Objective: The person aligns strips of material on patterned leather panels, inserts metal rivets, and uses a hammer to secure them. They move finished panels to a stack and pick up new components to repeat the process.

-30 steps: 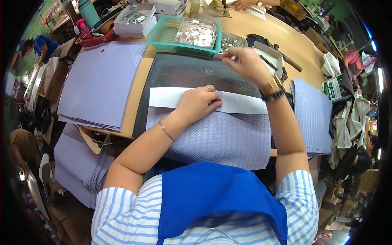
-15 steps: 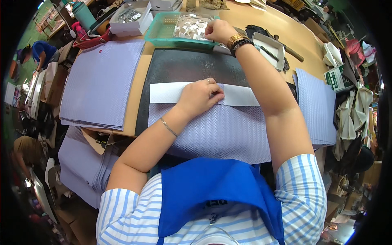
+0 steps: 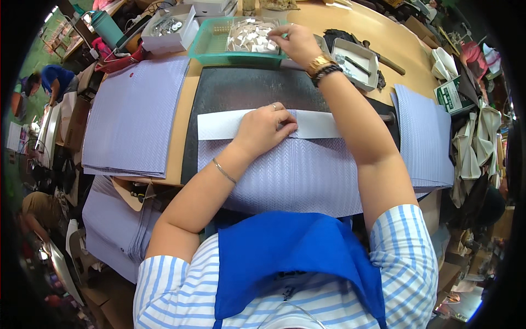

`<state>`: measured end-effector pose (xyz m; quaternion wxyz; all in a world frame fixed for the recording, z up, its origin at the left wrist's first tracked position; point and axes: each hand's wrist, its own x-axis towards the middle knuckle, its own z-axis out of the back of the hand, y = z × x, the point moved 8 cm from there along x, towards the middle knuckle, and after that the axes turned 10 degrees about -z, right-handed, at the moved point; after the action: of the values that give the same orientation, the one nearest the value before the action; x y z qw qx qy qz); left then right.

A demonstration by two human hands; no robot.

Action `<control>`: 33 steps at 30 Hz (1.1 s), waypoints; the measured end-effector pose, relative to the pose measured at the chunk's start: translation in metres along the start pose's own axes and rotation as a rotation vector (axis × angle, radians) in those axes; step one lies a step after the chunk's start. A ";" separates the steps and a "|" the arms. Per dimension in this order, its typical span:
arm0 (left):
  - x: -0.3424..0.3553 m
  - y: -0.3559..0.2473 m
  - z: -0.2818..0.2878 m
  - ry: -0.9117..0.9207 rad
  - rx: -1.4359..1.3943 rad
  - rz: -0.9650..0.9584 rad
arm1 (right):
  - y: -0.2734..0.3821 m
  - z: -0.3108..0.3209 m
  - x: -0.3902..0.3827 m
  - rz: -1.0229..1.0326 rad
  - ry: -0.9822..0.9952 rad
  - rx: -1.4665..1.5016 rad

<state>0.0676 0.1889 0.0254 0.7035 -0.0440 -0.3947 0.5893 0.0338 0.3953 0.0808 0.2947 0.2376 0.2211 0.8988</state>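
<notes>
A lavender woven-pattern sheet (image 3: pixel 307 175) lies in front of me, its far edge turned back as a white strip (image 3: pixel 222 125). My left hand (image 3: pixel 266 127) rests on that strip, thumb and fingers pinched at a short lavender band near its middle. Beyond the black work board (image 3: pixel 246 88), my right hand (image 3: pixel 300 45) hovers at the right rim of a green plastic basket (image 3: pixel 208 46). Its thumb and fingertips are drawn together; whatever they hold is too small to make out. Small white and beige pieces (image 3: pixel 253 37) fill a box inside the basket.
Lavender sheet stacks flank the board, one at left (image 3: pixel 134 115) and one at right (image 3: pixel 424 142). A white tray (image 3: pixel 364 79) with tools and a hammer (image 3: pixel 386 61) lie at far right. Metal parts sit in a white box (image 3: pixel 167 33). Other people work at far left.
My right hand has lifted off the small pieces and come slightly away from the basket's rim. The left hand keeps its pinch on the folded strip.
</notes>
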 end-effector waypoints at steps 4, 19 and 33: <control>-0.005 0.004 0.003 -0.035 -0.139 0.046 | 0.019 0.027 -0.077 0.012 0.163 0.387; -0.006 0.021 -0.007 0.002 -0.439 0.247 | -0.040 -0.008 -0.209 -0.354 0.297 0.684; -0.008 0.026 -0.013 0.023 -0.502 0.330 | -0.044 -0.007 -0.208 -0.333 0.223 0.873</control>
<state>0.0548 0.1950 -0.0007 0.5697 -0.2869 -0.5076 0.5792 0.1968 0.2935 -0.0097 0.2818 0.2026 0.6434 0.6824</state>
